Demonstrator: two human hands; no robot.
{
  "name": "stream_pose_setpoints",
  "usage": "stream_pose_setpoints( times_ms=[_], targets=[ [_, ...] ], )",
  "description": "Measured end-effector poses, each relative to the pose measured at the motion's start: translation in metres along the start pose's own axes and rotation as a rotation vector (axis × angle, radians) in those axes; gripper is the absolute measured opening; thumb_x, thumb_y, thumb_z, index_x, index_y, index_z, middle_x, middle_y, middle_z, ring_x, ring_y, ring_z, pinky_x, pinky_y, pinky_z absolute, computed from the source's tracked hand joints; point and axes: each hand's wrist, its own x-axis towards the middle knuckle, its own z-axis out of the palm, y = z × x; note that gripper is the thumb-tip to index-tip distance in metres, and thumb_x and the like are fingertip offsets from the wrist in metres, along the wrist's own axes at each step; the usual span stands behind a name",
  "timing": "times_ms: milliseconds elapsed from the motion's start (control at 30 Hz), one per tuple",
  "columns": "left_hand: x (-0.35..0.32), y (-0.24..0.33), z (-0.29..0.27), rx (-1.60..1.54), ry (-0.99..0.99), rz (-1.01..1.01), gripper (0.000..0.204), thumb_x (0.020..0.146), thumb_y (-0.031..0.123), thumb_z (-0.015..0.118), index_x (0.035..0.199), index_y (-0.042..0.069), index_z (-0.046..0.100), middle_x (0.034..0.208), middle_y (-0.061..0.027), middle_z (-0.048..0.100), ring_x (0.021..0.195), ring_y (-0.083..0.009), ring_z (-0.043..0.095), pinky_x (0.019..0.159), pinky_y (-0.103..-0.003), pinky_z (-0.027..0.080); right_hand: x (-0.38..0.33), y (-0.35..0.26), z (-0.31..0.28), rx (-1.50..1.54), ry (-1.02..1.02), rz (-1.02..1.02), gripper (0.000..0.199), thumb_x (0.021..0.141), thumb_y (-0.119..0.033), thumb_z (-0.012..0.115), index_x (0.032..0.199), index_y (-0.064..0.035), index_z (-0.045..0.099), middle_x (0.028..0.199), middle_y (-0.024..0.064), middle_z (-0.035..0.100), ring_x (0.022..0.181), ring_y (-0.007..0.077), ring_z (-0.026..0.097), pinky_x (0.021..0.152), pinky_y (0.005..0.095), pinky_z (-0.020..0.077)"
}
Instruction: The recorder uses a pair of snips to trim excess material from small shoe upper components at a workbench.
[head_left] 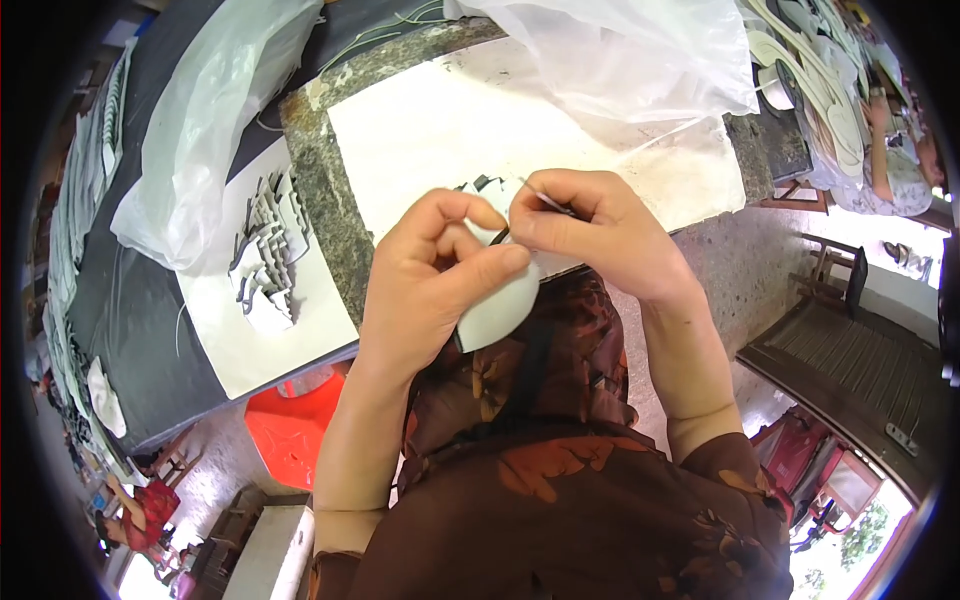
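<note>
Head view: left hand (432, 275) pinches pale rounded cut-out piece (500, 312); right hand (590, 232) grips thin needle-like tool (548, 200)

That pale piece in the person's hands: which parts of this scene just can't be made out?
- Pale piece, head view: upper part hidden behind left hand and right hand.
- Thin tool in right hand: its tip is hidden by fingers.
- Stack of cut pieces: too small to count.
- Inside the plastic bag: film blurs contents.

Clear crumpled plastic bags (640, 55) and (215, 120); stack of grey-white cut pieces (268, 255); white sheet (430, 140) on dark stone tabletop (320, 190); red plastic stool (295, 425).
</note>
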Motion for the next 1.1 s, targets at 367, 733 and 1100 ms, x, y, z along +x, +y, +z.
stream_pose_setpoints(
  times_ms=[367, 733, 1100],
  targets=[
    [-0.008, 0.0, -0.026, -0.081, -0.039, -0.043, 0.046, 0.11, 0.04, 0.052, 0.099, 0.001, 0.072, 0.079, -0.0015, 0.065, 0.072, -0.0079, 0.054, 0.069, -0.025, 0.045, 0.008, 0.003, 0.009, 0.025, 0.102, -0.019, 0.01, 0.095, -0.013, 0.069, 0.09, -0.0036, 0.067, 0.084, -0.0062, 0.058, 0.079, 0.0036, 0.049, 0.073, 0.0219, 0.0393],
    [-0.068, 0.026, -0.111, 0.428, 0.256, -0.013, 0.014, 0.093, 0.013, 0.075, 0.091, -0.001, 0.071, 0.073, 0.0017, 0.06, 0.068, -0.0057, 0.05, 0.061, -0.025, 0.041, -0.003, 0.019, 0.015, -0.253, 0.166, -0.01, 0.015, 0.102, -0.008, 0.059, 0.097, 0.0015, 0.068, 0.089, 0.0007, 0.065, 0.08, 0.0089, 0.052, 0.073, 0.0242, 0.0419],
    [-0.101, -0.002, -0.189, 1.186, 0.624, 0.16, 0.064, 0.07, 0.011, 0.086, 0.131, 0.009, 0.066, 0.133, -0.0144, 0.058, 0.127, -0.0284, 0.054, 0.107, -0.038, 0.044, 0.006, 0.016, 0.033, -0.399, 0.049, -0.072, 0.018, 0.104, -0.013, 0.059, 0.097, 0.0005, 0.069, 0.088, 0.0057, 0.064, 0.08, 0.0153, 0.055, 0.075, 0.0279, 0.0439]
  ],
)
